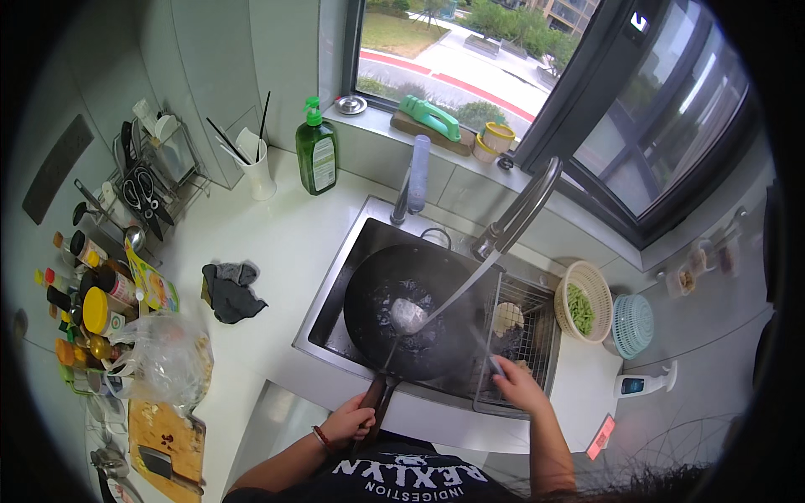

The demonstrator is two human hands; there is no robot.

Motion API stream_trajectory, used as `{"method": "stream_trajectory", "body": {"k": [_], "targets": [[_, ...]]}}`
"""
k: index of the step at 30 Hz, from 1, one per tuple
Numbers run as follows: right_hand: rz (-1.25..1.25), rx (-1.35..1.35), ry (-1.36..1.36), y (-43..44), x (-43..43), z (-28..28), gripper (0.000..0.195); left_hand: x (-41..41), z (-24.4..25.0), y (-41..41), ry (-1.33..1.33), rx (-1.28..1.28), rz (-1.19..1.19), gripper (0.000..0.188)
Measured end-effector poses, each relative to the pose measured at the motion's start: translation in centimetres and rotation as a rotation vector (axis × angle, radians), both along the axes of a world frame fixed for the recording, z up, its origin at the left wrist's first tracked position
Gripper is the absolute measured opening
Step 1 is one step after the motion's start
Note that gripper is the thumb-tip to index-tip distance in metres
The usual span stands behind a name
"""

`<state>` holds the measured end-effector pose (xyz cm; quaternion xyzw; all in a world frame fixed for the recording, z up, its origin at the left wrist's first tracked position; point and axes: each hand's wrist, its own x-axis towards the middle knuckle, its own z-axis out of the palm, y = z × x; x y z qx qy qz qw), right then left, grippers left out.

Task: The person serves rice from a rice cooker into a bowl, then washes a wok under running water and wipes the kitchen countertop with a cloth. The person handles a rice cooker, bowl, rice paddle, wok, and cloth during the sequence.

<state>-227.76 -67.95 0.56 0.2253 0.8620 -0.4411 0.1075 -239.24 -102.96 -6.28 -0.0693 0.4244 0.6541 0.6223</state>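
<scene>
A dark wok (449, 286) sits over the left basin of the steel sink (317, 314), with bubbling water at its bottom. My left hand (351, 420) is closed around dark handles at the wok's near side, where the wok handle and the ladle handle lie together. The metal ladle (409, 315) rests in the wok, and a stream of water from the curved faucet (527, 200) falls beside its bowl. My right hand (521, 385) grips a grey-handled utensil (494, 361) above the sink's right side; its far end is blurred.
A wire drain basket (525, 290) fills the right basin, with food scraps inside. Beyond stand a cream colander (600, 286) of cut green beans (580, 308) and a blue basket (632, 327). Left are a dark cloth (233, 292), seasoning bottles (97, 311) and a cleaver (154, 462) on a chopping board (188, 434).
</scene>
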Motion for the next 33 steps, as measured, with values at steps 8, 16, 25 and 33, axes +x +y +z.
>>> {"method": "stream_trajectory", "body": {"k": [8, 16, 25, 33], "targets": [[0.511, 0.836, -0.281, -4.1, -10.9, -6.5, 0.042, 1.2, 0.8, 1.8, -0.087, 0.03, 0.186, 0.046], [0.662, 0.84, -0.319, -6.2, -9.9, -3.7, 0.036, 1.1, 0.4, 1.6, -0.099, 0.033, 0.254, 0.048], [0.502, 0.971, -0.249, -2.0, -13.0, -8.1, 0.032, 2.4, -4.2, 0.8, 0.964, -0.083, 0.262, 0.062], [0.751, 0.711, -0.369, -6.0, -8.1, -2.1, 0.03, 3.8, -1.5, 1.1, 1.114, -0.435, 0.051, 0.069]]}}
